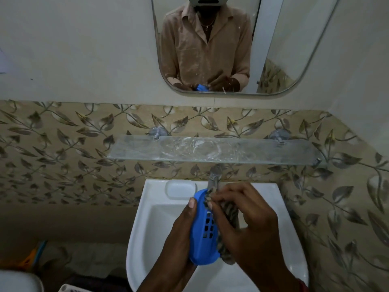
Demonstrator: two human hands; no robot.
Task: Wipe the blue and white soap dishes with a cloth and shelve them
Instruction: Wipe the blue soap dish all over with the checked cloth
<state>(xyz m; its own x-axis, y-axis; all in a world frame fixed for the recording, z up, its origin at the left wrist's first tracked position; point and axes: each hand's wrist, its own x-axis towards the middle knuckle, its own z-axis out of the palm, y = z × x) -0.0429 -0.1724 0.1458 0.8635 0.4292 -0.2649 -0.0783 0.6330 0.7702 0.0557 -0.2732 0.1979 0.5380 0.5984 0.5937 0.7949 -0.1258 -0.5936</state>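
I see my left hand (183, 234) curled round the blue dish (203, 228), thumb on its upper rim, holding it tilted over the sink (147, 209); my right hand (246, 218) pinches a patterned cloth (228, 220) against the dish's slotted face; both sit just below the tap (214, 175); a white dish (180, 189) rests on the sink's back ledge, left of the tap; the glass shelf (210, 150) above lies bare along its front edge, well apart from my hands.
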